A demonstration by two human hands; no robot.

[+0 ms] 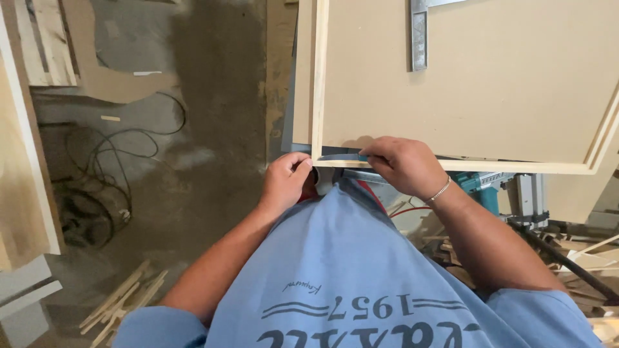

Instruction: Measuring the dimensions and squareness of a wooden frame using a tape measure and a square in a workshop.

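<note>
Concrete floor (213,96) with a black cable (109,154) lies left of us. Our left hand (285,182) pinches the framed board's (490,84) corner; our right hand (403,164) presses curled fingers on its wooden edge strip (516,166).

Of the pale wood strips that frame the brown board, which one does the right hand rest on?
The right hand rests on the near edge strip, which runs across just above the blue shirt. The left side strip runs away from the person; the left hand is at their corner.
</note>
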